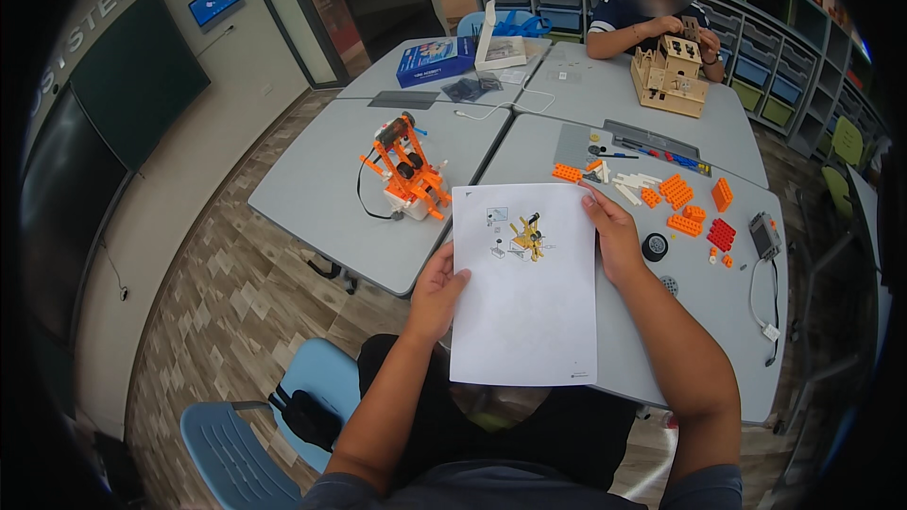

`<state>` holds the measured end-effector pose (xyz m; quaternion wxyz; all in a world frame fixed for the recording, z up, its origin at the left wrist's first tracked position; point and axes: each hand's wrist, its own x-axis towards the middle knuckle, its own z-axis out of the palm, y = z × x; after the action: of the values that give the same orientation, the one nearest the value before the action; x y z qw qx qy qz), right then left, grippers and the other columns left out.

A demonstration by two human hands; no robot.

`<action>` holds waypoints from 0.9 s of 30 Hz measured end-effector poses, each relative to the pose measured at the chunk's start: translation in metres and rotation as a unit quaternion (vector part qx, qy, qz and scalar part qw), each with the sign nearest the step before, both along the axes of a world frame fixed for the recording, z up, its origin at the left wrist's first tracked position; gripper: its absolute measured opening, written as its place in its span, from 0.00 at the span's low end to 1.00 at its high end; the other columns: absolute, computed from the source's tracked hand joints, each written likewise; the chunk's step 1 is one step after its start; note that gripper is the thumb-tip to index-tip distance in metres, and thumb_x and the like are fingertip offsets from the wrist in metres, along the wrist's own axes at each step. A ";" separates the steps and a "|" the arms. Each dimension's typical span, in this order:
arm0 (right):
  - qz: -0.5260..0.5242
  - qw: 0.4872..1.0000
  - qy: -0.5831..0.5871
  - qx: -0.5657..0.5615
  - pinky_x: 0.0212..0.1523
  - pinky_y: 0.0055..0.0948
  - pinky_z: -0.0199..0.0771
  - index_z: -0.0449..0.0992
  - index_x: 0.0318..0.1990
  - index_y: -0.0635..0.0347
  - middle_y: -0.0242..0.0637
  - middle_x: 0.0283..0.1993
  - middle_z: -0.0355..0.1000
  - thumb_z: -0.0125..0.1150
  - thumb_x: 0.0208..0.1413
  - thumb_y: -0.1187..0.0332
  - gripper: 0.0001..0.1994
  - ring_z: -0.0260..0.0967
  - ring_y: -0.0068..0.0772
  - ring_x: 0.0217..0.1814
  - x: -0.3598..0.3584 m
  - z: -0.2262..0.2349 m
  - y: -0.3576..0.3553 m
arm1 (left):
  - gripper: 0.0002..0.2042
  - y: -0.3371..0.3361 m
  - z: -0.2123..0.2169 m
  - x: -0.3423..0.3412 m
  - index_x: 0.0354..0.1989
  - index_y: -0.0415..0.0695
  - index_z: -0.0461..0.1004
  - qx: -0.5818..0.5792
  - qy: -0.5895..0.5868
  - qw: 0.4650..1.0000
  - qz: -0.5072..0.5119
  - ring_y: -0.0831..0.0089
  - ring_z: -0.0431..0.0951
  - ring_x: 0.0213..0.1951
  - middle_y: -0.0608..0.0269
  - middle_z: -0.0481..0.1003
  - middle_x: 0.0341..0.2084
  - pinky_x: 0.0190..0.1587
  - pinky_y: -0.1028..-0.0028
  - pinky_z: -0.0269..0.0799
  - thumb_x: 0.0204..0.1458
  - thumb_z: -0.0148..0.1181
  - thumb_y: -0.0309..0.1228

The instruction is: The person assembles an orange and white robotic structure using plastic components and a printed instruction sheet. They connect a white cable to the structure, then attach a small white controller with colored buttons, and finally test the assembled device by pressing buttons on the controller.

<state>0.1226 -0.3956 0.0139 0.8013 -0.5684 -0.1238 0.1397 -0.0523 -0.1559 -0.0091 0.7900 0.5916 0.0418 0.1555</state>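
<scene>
A white instruction sheet [524,321] with a small printed drawing of a yellow brick model is held up over the near table edge. My left hand [437,295] pinches its left side, thumb on the front. At the upper right edge my right hand [611,227] grips it, fingers partly behind the paper. Beyond the sheet to the left stands an orange and white brick-built model [406,170] with black wheels and a cable. To the right lie loose orange bricks [676,191], red bricks [721,234], white beams [628,191] and a black wheel [655,246].
A grey controller block [764,235] with cables sits at the right edge. At the back are a blue box [435,61] and an open white box [501,52]. Across the table a person handles a wooden model [671,80]. Blue chairs [236,449] stand at lower left.
</scene>
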 end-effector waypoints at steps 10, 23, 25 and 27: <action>-0.011 1.000 -0.002 0.004 0.54 0.20 0.73 0.77 0.65 0.56 0.32 0.53 0.79 0.61 0.70 0.62 0.19 0.73 0.17 0.51 0.001 -0.002 0.001 | 0.26 0.001 0.000 -0.001 0.71 0.34 0.60 0.014 0.010 1.000 -0.008 0.71 0.74 0.62 0.52 0.72 0.62 0.65 0.71 0.69 0.64 0.51 0.16; 0.003 1.000 0.002 -0.003 0.59 0.21 0.71 0.75 0.67 0.60 0.32 0.56 0.78 0.60 0.71 0.62 0.21 0.73 0.18 0.55 -0.001 -0.001 0.002 | 0.26 0.002 0.002 -0.003 0.72 0.34 0.60 0.018 0.010 1.000 -0.007 0.70 0.73 0.63 0.51 0.72 0.63 0.66 0.70 0.67 0.64 0.50 0.16; 0.001 1.000 0.000 0.004 0.57 0.20 0.72 0.75 0.66 0.59 0.32 0.55 0.79 0.60 0.71 0.63 0.20 0.73 0.18 0.53 -0.001 -0.001 0.003 | 0.26 0.002 0.002 -0.003 0.72 0.34 0.60 0.017 0.014 1.000 -0.004 0.70 0.73 0.63 0.51 0.72 0.63 0.66 0.70 0.67 0.64 0.50 0.16; -0.008 1.000 -0.005 0.015 0.53 0.20 0.74 0.77 0.65 0.58 0.32 0.52 0.80 0.60 0.71 0.64 0.19 0.74 0.17 0.50 0.001 -0.002 0.002 | 0.27 0.001 0.001 -0.002 0.72 0.34 0.60 0.012 0.018 1.000 -0.002 0.70 0.72 0.63 0.52 0.71 0.64 0.66 0.70 0.67 0.63 0.51 0.15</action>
<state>0.1233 -0.3932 0.0121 0.8100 -0.5583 -0.1255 0.1284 -0.0542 -0.1545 -0.0083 0.7822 0.6040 0.0533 0.1433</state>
